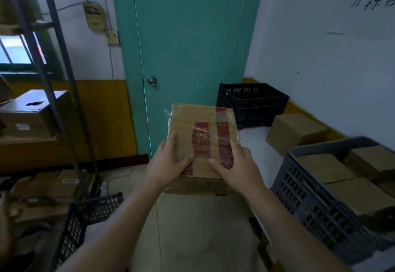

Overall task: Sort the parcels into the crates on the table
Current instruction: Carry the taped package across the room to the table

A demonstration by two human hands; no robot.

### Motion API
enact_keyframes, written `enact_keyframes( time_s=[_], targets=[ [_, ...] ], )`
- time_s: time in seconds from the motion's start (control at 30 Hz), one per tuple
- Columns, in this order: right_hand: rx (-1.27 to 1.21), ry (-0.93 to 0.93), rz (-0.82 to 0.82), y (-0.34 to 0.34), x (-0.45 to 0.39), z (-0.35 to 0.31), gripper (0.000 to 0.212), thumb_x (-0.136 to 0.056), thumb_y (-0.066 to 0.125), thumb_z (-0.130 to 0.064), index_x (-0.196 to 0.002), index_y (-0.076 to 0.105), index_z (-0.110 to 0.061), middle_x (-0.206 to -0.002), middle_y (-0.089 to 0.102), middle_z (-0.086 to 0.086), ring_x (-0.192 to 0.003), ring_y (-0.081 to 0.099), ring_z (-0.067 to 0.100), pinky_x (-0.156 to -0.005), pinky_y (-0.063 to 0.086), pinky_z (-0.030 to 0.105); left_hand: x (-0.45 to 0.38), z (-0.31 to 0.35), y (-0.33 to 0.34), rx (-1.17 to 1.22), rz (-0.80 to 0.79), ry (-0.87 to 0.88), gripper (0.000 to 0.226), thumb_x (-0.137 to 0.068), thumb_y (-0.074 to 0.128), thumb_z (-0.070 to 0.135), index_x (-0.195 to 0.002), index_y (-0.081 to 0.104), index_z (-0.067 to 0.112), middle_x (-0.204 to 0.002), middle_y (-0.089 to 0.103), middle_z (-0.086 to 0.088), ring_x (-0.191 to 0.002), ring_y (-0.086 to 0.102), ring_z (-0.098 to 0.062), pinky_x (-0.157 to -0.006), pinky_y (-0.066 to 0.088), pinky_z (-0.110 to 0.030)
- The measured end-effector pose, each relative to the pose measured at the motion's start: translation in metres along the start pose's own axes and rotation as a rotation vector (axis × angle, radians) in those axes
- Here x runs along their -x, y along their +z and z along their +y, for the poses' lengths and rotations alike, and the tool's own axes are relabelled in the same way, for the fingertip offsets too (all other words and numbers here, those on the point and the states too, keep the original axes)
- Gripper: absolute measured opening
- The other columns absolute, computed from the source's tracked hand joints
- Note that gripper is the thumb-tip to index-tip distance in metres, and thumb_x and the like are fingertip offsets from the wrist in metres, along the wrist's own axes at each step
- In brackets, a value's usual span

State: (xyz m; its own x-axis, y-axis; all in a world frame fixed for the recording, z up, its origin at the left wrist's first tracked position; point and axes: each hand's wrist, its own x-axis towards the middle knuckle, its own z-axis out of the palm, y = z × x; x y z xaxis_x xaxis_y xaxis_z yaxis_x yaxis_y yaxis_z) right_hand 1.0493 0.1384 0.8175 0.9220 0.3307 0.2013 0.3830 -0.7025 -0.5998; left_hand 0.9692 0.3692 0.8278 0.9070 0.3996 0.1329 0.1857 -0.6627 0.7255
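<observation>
**Parcel held in both hands, in front of the door**

Head view: I see both arms reaching forward, with a flat cardboard parcel [204,141] held between them in the air, above the floor and in front of the teal door [190,36]. The parcel is wrapped in clear tape and carries red printed bands and a red label on its top face. My left hand [168,162] grips its near left corner, thumb curled over the top face and the other fingers lying along the left edge. My right hand [237,164] grips the near right corner, thumb on top near the label and index finger stretched along the red band; the fingers underneath are hidden, so I cannot tell how they lie.

To the right stands a white table [254,141]. At its far end sits a black crate [252,102], and I cannot see into it from here. Just beside that crate, a closed brown box [296,133] rests on the table. Nearer to me on the right is a grey crate [316,194] with several brown parcels lying in it. The parcel in my hands is apart from both crates, left of the table edge.

At lower left another black crate [85,218] stands low down, near cardboard boxes stacked under a metal shelf rack [57,62]. A larger carton [32,113] sits on that rack.
</observation>
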Motion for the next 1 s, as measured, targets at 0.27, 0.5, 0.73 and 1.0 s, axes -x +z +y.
enact_keyframes(
  time_s=[0.27, 0.5, 0.73, 1.0],
  targets=[
    [-0.034, 0.049, -0.009, 0.028, -0.085, 0.025, 0.102, -0.076, 0.057, -0.096, -0.160, 0.019, -0.053, -0.141, 0.044, 0.000, -0.122, 0.062, 0.023, -0.100, 0.059, 0.049, -0.094, -0.014, 0.028, 0.021, -0.053, 0.017, 0.100, -0.091, 0.072, 0.062, -0.168, 0.018, 0.029, -0.164, 0.041, 0.000, -0.141, 0.051, -0.020, -0.112, 0.051, -0.048],
    [-0.080, 0.060, 0.029, 0.052, -0.184, 0.067, 0.101, -0.078, 0.062, -0.092, -0.160, 0.023, -0.050, -0.139, 0.045, -0.002, -0.121, 0.063, 0.023, -0.101, 0.059, 0.048, -0.199, -0.016, 0.067, -0.007, -0.103, 0.018, 0.098, -0.092, 0.069, 0.065, -0.167, 0.016, 0.033, -0.162, 0.042, 0.000, -0.139, 0.052, -0.021, -0.111, 0.050, -0.044],
    [-0.154, 0.081, 0.069, 0.057, -0.275, 0.109, 0.101, -0.076, 0.062, -0.092, -0.161, 0.024, -0.053, -0.138, 0.046, 0.000, -0.122, 0.063, 0.024, -0.101, 0.059, 0.048, -0.303, -0.005, 0.102, -0.045, -0.176, 0.072, 0.095, -0.096, 0.066, 0.063, -0.167, 0.013, 0.032, -0.163, 0.038, -0.003, -0.143, 0.048, -0.025, -0.114, 0.045, -0.044],
    [-0.091, 0.227, 0.136, 0.056, -0.318, 0.154, 0.091, -0.088, 0.066, -0.078, -0.163, 0.019, -0.052, -0.139, 0.046, 0.000, -0.116, 0.064, 0.024, -0.095, 0.058, 0.042, -0.383, -0.005, 0.161, -0.024, -0.318, 0.174, 0.094, -0.096, 0.065, 0.063, -0.168, 0.014, 0.031, -0.162, 0.040, -0.004, -0.139, 0.051, -0.024, -0.113, 0.046, -0.042]
  ],
)
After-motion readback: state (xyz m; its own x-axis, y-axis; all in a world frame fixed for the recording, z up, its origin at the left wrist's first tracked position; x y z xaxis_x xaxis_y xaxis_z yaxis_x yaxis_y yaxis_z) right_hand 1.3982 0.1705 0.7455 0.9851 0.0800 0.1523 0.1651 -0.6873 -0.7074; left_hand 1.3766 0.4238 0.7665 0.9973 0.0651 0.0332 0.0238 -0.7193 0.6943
